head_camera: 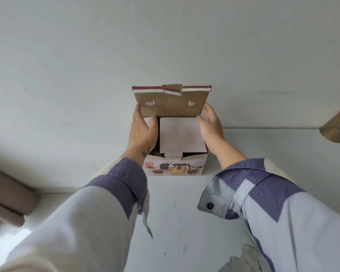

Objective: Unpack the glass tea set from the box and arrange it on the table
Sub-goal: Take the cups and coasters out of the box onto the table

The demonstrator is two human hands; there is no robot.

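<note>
A cardboard tea set box (pixel 175 167) stands on the white table (pixel 181 213), its front printed with a teapot and cups. Its brown lid flap (pixel 171 104) is swung up and back. Inside, a white cardboard insert (pixel 178 134) covers the contents; no glass piece is visible. My left hand (pixel 142 128) is at the left edge of the opening, fingers reaching up to the flap's left side. On the other side, my right hand (pixel 210 123) touches the flap's right edge with fingers spread.
The box sits near the table's far edge against a pale wall. A brown cylindrical roll (pixel 337 127) lies at the right edge of view. A brown padded seat (pixel 8 197) is at the lower left beside the table.
</note>
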